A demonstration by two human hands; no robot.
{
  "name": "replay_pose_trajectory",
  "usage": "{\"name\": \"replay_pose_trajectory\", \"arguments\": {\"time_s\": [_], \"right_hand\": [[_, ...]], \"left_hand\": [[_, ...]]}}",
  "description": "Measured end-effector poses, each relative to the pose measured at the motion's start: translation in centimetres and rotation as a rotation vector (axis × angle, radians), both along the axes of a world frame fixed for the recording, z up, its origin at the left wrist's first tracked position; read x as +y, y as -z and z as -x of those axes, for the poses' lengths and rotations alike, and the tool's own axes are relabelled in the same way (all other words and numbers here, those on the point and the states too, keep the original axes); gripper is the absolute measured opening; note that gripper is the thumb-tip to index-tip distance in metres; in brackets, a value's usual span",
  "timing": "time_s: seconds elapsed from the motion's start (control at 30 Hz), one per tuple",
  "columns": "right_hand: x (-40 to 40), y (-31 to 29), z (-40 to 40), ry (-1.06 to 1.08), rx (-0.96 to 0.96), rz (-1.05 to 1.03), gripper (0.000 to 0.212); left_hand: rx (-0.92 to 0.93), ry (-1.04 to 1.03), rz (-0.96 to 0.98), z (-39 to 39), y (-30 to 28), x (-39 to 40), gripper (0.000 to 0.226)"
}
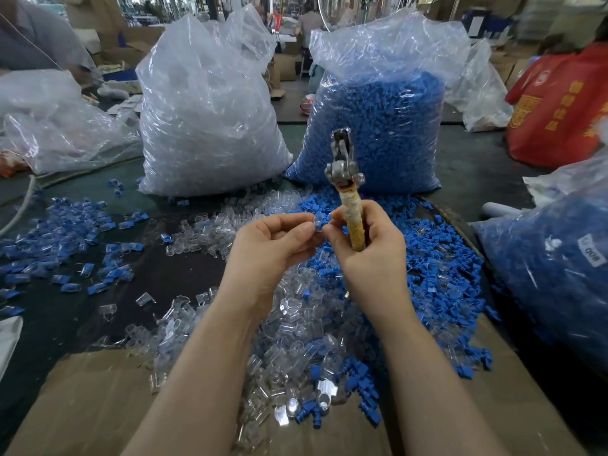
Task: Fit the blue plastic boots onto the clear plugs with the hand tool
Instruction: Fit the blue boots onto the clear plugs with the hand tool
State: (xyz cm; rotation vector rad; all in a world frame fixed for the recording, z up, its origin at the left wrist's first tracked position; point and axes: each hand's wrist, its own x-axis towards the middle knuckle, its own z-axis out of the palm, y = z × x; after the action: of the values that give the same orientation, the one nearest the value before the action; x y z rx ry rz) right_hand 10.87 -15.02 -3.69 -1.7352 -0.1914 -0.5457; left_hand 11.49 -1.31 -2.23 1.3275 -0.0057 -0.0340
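My left hand (pixel 273 241) pinches a clear plug (pixel 316 222) at its fingertips. A blue boot (pixel 325 221) sits against that plug, between both hands' fingertips. My right hand (pixel 368 245) grips the taped handle of the hand tool (pixel 353 218), which stands upright with its metal head (pixel 342 153) pointing away from me. Below my hands lies a heap of loose clear plugs (pixel 289 324). Loose blue boots (pixel 437 274) are heaped to the right. Finished blue-and-clear pieces (pixel 65 245) are scattered on the left.
A big bag of clear plugs (pixel 210 120) and a big bag of blue boots (pixel 378 126) stand at the back. Another bag of blue parts (pixel 552 268) lies at the right. Cardboard (pixel 98 399) covers the near table. People sit behind the bags.
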Motion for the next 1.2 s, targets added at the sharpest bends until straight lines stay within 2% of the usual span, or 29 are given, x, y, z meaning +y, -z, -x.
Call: {"name": "replay_pose_trajectory", "arguments": {"time_s": [0.17,0.33,0.5,1.0,1.2], "right_hand": [[0.0,0.0,0.0,-0.009,-0.001,0.008,0.019],[0.2,-0.2,0.0,-0.013,-0.003,0.027,0.018],[0.2,-0.1,0.0,-0.013,0.014,0.032,0.016],[0.4,0.0,0.1,-0.02,0.03,0.049,0.016],[-0.7,-0.3,0.0,-0.102,0.122,0.091,0.009]], "left_hand": [[-0.023,-0.002,0.015,0.0,-0.2,0.0,0.036],[-0.048,-0.08,-0.054,0.0,-0.2,-0.2,0.023],[-0.066,-0.124,-0.101,0.2,-0.3,-0.3,0.02],[-0.055,-0.13,-0.085,0.3,-0.4,0.1,0.022],[-0.014,-0.141,0.014,0.3,-0.5,0.3,0.016]]}}
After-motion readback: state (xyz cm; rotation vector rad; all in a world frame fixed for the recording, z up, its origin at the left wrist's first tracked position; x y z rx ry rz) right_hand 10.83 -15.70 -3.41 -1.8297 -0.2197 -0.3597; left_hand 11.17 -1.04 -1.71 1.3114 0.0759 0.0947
